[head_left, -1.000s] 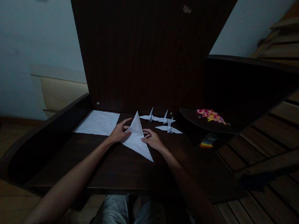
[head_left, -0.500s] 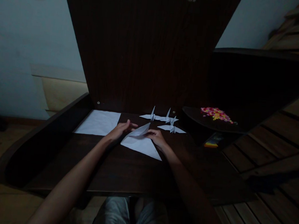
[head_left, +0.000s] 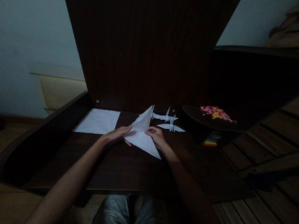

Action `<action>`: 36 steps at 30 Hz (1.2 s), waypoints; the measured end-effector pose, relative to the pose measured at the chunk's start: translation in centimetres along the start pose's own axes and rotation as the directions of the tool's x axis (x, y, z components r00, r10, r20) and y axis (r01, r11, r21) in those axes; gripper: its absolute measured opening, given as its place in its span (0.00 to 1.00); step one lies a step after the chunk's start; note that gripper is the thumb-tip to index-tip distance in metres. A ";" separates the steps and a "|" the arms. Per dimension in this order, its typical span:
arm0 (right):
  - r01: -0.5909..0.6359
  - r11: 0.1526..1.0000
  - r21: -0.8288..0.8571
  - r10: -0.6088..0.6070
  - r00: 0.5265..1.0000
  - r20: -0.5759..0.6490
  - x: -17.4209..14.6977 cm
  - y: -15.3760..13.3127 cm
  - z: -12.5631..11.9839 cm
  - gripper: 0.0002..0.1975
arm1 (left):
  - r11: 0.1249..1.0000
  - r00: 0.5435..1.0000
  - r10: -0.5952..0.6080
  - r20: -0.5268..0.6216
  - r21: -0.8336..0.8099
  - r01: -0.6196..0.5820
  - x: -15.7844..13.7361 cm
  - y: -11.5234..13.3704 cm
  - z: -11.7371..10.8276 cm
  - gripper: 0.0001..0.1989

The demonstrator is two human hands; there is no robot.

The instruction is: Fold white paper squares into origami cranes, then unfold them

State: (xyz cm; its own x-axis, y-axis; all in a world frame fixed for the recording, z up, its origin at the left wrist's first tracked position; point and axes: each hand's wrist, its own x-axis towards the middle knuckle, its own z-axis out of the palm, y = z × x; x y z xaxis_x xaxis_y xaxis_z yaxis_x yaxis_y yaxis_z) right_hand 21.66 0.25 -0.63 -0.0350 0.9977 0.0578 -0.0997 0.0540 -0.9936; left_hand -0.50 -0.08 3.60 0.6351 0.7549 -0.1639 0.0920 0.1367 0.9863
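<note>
Between my hands is a folded sheet of white paper [head_left: 145,141], one flap standing up at the top and a pointed corner toward the lower right. My left hand [head_left: 119,133] grips its left edge, thumb on top and fingers underneath. On the other side, my right hand [head_left: 156,134] pinches the paper near the base of the raised flap. Just behind are three white paper cranes; the front crane [head_left: 171,127] shows whole, while the back left crane [head_left: 152,114] is partly covered by the flap. Flat white paper [head_left: 98,121] lies to the left.
The dark wooden desk [head_left: 118,175] has a raised left side [head_left: 41,134] and a tall back panel [head_left: 149,50]. On a small shelf at right sits a pile of pink and yellow pieces [head_left: 218,113]. Below it is a yellow-edged object [head_left: 210,143].
My left hand has gone from open fingers beside the paper to gripping its left edge. The flap now stands higher and opens wider. My right hand stays on the paper.
</note>
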 end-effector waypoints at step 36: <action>0.030 0.999 0.041 -0.030 1.000 0.007 -0.7 -0.9 0.3 0.21 | 0.956 0.714 0.264 -0.648 0.077 -0.284 0.6 -0.1 -0.6 0.34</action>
State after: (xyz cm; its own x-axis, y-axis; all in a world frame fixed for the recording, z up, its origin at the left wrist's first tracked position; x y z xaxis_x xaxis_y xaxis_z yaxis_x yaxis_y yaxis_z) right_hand 21.52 -0.54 0.27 -0.0390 0.9953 0.0883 -0.1414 0.0820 -0.9866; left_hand -0.55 0.75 3.42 -0.0193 0.9910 0.1325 -0.0335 -0.1331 0.9905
